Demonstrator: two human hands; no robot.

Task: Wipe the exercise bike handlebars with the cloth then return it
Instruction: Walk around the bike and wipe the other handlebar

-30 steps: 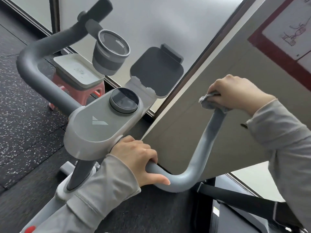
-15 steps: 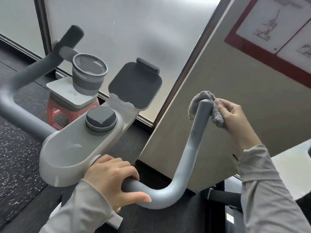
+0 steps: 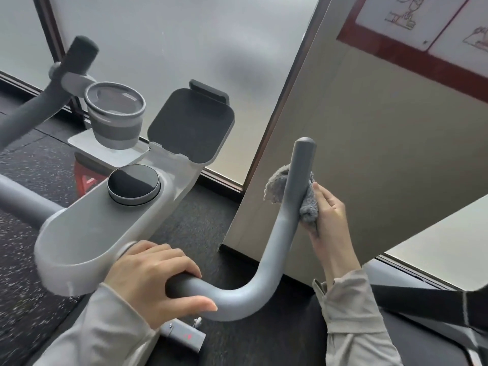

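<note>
Your right hand (image 3: 327, 215) had its fingers pressed flat together, pinning the fuzzy grey cloth (image 3: 307, 207) against the upright matte-grey tubular handlebar (image 3: 298, 180), cloth wrapped partway round, below the tip. Left hand (image 3: 155, 281) curled tight round the lower bend, steadying. Better: wrap fully, squeeze, twist while sliding, cover the cap too.

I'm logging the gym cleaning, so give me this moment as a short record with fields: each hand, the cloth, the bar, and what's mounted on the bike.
left hand: gripping the low horizontal part of the right handlebar
right hand: pressing the cloth against the upright part of that bar
cloth: grey, wrapped partly around the bar below its tip
bar tip: bare, above the cloth
mounted: cup holder, round display, tablet holder
</note>
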